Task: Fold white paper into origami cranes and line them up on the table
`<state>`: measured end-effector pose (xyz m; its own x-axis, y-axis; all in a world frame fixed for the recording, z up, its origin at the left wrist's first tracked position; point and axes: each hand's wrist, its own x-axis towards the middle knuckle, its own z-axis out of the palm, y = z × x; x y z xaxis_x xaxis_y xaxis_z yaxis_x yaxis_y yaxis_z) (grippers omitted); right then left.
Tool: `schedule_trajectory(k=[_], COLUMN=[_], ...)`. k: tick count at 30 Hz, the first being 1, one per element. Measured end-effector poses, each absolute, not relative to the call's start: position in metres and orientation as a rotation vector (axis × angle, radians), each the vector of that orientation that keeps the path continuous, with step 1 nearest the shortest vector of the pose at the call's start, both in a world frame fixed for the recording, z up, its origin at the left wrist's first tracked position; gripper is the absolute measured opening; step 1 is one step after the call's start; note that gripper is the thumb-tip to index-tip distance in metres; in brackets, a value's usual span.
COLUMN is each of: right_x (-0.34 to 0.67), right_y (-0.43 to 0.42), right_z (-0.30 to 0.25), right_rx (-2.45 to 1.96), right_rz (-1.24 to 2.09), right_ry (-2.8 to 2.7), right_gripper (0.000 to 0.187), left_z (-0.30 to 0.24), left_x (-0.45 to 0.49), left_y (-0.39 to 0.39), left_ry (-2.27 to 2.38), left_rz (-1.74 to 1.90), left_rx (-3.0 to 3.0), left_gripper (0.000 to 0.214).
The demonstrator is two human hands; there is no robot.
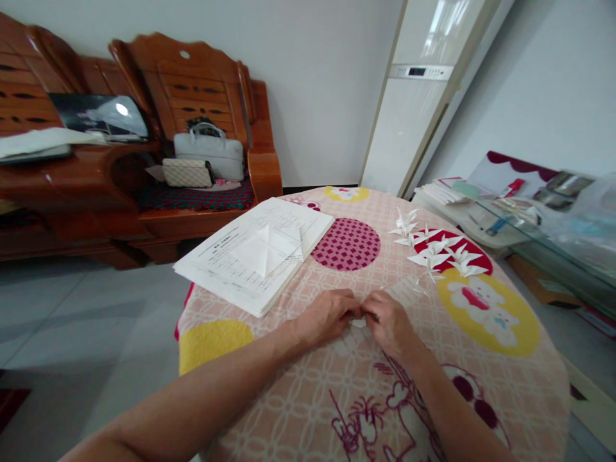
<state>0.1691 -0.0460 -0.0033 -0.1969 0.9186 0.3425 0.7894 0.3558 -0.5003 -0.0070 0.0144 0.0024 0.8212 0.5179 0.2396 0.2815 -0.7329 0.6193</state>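
Over the middle of the cloth-covered table (pixel 298 398), my left hand (pixel 332 314) and my right hand (pixel 389 323) meet fingertip to fingertip. Both are closed in a pinch on a small piece of folded white paper (pixel 357 323). Most of that paper is hidden under the fingers, so its shape cannot be made out. Beyond my right hand, several white folded paper cranes (pixel 433 256) lie in a group. Left of my hands is a stack of printed sheets (pixel 231 269), with a creased paper square (pixel 267 247) resting on top.
A wooden chair (pixel 202 83) at the back left bears a grey handbag (pixel 209 154) and a quilted purse (pixel 187 173). At right, a glass shelf (pixel 539 247) with papers and plastic bags stands beside the table. A tall white cabinet unit (pixel 414 109) is behind.
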Motion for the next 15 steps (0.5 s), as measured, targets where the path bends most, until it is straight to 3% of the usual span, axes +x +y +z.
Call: schedule_trajectory(k=[5, 15], right_x=[0.181, 0.179], right_y=[-0.052, -0.059], right_z=[0.000, 0.004], right_rx=[-1.352, -1.434], right_rz=[0.471, 0.357], right_ry=[-2.089, -2.234], right_gripper=[0.033, 0.019], left_z=[0.007, 0.000], left_x=[-0.012, -0.011], left_y=[0.015, 0.013], left_ry=[0.584, 0.538], left_rz=[0.467, 0.446], left_rx=[2.461, 2.625], left_gripper=[0.016, 0.016])
